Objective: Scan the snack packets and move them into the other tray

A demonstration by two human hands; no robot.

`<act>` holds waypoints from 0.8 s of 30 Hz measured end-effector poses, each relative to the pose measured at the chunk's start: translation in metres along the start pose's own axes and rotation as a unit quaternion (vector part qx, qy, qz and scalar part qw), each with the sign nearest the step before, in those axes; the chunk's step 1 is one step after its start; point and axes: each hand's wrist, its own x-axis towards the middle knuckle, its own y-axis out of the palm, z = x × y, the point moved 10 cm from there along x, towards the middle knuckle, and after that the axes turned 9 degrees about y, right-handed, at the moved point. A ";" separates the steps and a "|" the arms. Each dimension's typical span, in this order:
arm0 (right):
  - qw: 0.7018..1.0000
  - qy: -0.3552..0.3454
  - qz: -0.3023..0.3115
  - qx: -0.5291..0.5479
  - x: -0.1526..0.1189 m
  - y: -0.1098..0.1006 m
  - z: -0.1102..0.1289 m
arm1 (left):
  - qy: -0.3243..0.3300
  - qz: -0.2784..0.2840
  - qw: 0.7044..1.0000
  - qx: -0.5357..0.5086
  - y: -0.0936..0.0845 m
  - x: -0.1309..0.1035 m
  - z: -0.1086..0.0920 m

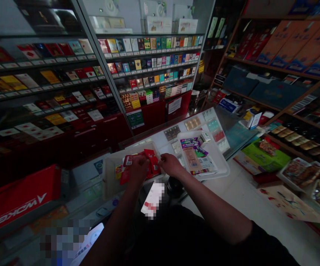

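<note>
Several glossy red packets (155, 167) lie in a white plastic bin (110, 184) on the glass counter, with a bit of yellow packaging (118, 171) at their left. My left hand (139, 167) is over the bin, its fingers curled onto a red packet. At the bin's right edge, my right hand (172, 164) has its fingers pinched together beside the packets; what lies between them is too small to tell. To the right, a second white tray (223, 165) holds purple and beige snack packets (191, 155) and a small box.
A lit phone screen (153, 197) is just below my hands. At left lies a red box (24, 199). Glass shelves of cigarette packs (154, 61) stand behind the counter. Cartons and bottles fill a rack (295, 101) at right, above a green box (265, 157).
</note>
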 end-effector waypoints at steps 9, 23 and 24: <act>0.998 0.009 -0.020 0.066 -0.002 -0.035 -0.034 | -0.013 0.057 0.997 -0.049 0.047 -0.004 -0.033; 0.992 0.078 -0.101 0.016 0.019 -0.114 -0.143 | 0.005 0.213 0.975 -0.058 0.170 -0.013 -0.086; 0.991 0.086 -0.099 0.011 0.021 -0.117 -0.151 | 0.008 0.227 0.972 -0.053 0.180 -0.014 -0.088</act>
